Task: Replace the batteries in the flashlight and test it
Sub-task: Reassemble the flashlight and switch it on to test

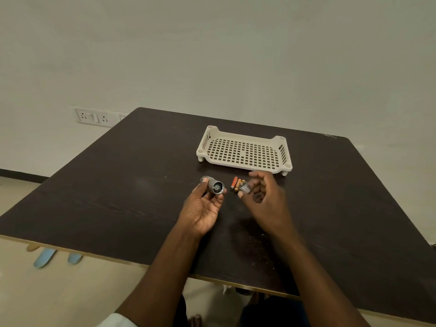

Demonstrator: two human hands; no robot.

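Observation:
My left hand (203, 206) holds the grey flashlight body (213, 185) just above the dark table (118, 185), its open rear end turned toward me. To its right, my right hand (264, 197) pinches the small grey end cap (244, 187) between thumb and fingers. Several orange and black batteries (236, 183) lie on the table between the two hands, right behind the cap and partly hidden by it.
A cream perforated plastic tray (244, 151) stands on short legs behind the hands, with nothing in it. A wall socket panel (94, 117) sits beyond the table's left corner. Blue slippers (44, 257) lie on the floor at the left.

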